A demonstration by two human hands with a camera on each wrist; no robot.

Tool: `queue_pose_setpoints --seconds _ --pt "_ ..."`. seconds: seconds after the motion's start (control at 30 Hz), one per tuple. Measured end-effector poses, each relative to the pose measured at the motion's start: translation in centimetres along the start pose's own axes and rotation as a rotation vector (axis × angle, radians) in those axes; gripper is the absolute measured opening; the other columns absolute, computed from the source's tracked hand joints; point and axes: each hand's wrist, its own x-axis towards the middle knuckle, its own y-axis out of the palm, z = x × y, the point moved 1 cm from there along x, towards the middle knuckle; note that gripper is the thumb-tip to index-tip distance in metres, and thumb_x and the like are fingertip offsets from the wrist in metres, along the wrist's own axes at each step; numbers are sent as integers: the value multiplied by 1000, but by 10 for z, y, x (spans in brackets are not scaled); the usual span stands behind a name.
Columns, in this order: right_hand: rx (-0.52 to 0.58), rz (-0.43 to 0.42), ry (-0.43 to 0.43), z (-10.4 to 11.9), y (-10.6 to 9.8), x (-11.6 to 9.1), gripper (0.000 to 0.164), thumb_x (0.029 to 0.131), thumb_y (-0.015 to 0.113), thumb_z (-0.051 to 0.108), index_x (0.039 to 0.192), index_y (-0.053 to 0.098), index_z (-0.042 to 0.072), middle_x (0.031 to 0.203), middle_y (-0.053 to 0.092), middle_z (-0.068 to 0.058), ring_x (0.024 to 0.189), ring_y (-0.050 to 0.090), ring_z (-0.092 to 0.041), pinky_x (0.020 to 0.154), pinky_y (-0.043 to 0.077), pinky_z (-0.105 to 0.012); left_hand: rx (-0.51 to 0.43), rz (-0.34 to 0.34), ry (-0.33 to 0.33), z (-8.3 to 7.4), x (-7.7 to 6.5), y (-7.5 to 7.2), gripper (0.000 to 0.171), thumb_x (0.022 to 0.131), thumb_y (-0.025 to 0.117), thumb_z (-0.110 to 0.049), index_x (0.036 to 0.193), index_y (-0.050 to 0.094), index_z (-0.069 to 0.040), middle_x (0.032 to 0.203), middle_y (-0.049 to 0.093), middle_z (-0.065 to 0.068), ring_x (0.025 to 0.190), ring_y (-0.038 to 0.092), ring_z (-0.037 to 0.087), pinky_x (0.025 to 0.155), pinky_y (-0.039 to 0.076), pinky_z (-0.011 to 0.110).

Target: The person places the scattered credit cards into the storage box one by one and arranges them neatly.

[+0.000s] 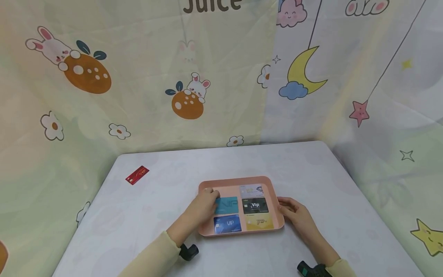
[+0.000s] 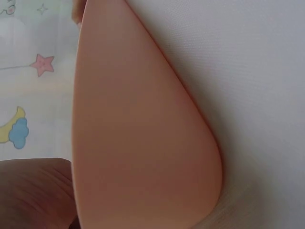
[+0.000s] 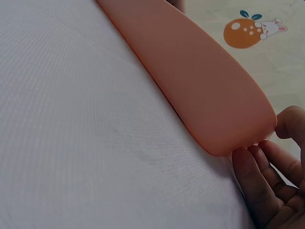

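Observation:
A pink tray lies on the white table, with a teal card, a blue card, a pale lilac card, a black card and a yellow card in it in two columns. My left hand grips the tray's left end, fingers bent over the rim beside the teal card. At the opposite end, my right hand holds the rim, and its fingers meet the tray's lower corner in the right wrist view. Only the tray's outer wall fills the left wrist view.
A red card lies alone at the table's back left. Printed cloth walls with bunnies, stars and a moon rise behind and beside the white table.

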Motion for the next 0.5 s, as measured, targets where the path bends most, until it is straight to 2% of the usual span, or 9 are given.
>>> queue_pose_setpoints --seconds 0.27,0.5 --pt "-6 -5 -1 -1 0 1 48 101 68 27 142 58 4 133 65 -17 108 64 -11 85 55 -15 10 20 -1 -2 -2 -3 24 95 73 -11 119 70 -9 105 65 5 87 58 13 85 59 33" --pt "-7 -4 3 1 1 0 48 101 68 27 142 57 3 133 65 -17 108 64 -10 85 55 -15 16 -8 25 -2 -3 -1 17 92 75 -9 109 71 -7 97 63 5 82 56 13 78 58 31"
